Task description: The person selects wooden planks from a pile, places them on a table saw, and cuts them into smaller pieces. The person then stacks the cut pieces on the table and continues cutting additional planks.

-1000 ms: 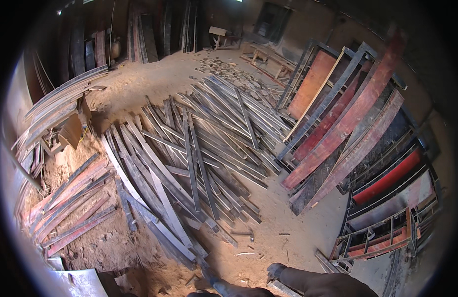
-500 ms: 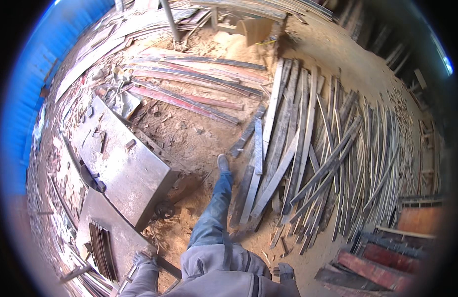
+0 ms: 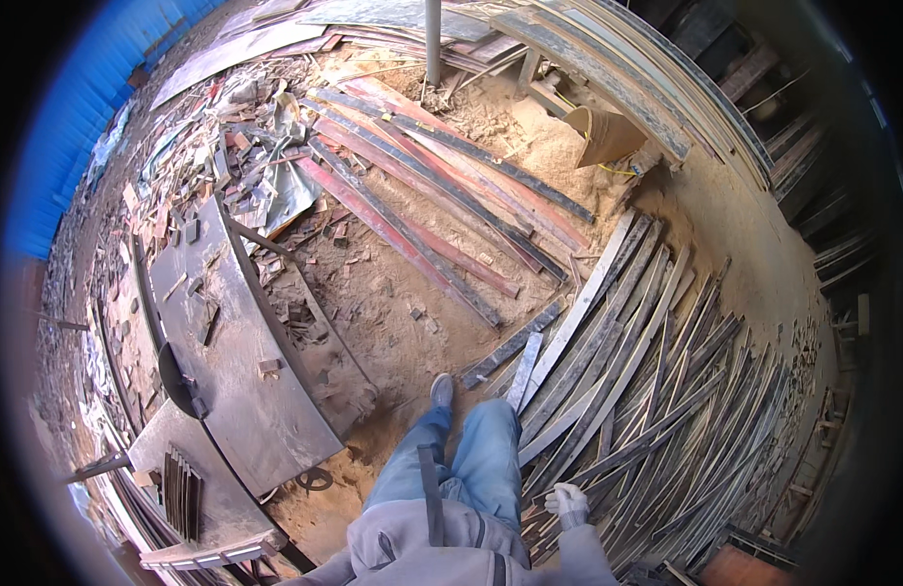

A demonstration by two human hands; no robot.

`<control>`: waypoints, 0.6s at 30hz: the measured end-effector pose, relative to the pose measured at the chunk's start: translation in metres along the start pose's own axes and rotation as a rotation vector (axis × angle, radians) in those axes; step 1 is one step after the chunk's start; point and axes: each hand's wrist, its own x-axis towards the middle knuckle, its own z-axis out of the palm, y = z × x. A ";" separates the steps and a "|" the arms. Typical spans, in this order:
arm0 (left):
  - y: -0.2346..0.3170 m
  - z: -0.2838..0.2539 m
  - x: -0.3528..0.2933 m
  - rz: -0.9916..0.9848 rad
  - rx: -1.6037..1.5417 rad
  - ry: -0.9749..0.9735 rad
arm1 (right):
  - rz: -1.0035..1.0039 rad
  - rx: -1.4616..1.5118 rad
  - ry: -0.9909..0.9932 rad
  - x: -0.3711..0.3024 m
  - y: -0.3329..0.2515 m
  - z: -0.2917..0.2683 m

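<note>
My right hand (image 3: 570, 503), in a white glove, hangs by my side with the fingers curled and nothing seen in it. It is just above the near end of a heap of long grey wooden planks (image 3: 647, 391) that fans out to my right. My left hand is out of view; only a grey sleeve (image 3: 325, 569) shows at the lower edge. My legs in blue jeans (image 3: 471, 459) stand on sawdust-covered ground (image 3: 393, 313), one shoe (image 3: 442, 389) touching the ends of the planks.
A grey metal saw bench (image 3: 237, 361) with a round blade (image 3: 178, 383) stands to my left, scraps lying on it. Reddish long planks (image 3: 422, 195) lie ahead. Beyond are a steel pole (image 3: 432, 39), a tan bucket-like container (image 3: 608, 135) and a blue sheet wall (image 3: 71, 117).
The view has swung from the plank heap and leaning frames down to my own legs and the saw bench. My left hand, seen half a second ago, has left the picture.
</note>
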 end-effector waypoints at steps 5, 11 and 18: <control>0.089 0.045 0.019 0.154 -0.161 -0.142 | -0.055 -0.187 -0.039 0.040 -0.110 -0.013; 0.244 0.083 0.056 0.305 -0.404 0.064 | -0.107 -0.374 -0.078 0.131 -0.225 -0.037; 0.426 0.149 0.020 0.367 -0.561 0.303 | -0.257 -0.612 -0.240 0.338 -0.358 -0.030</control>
